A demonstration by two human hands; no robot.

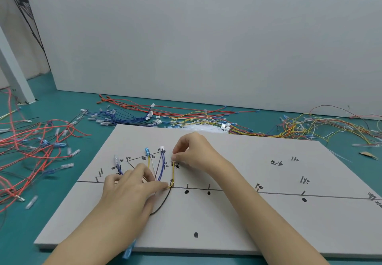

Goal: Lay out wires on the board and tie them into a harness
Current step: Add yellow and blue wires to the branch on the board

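Note:
A grey board (237, 219) with a drawn line, dots and handwritten labels lies on the teal table. Several wires stand on its left part: blue wires (162, 166), a yellow and a white wire with a blue terminal (147, 151), and a yellow wire pair (173, 172). My right hand (192, 151) pinches the top end of the yellow pair. My left hand (132, 186) lies over the wire bundle on the line and pinches the yellow pair's lower bend near a peg. A black wire (163, 202) curves out below my left hand.
Loose red and black wires (35, 140) are heaped on the table at left. Blue, red and yellow wire bundles (186, 116) lie behind the board, more tangled wires (330, 126) at right. A white wall panel stands behind. A blue terminal (128, 252) sticks out at the board's front edge.

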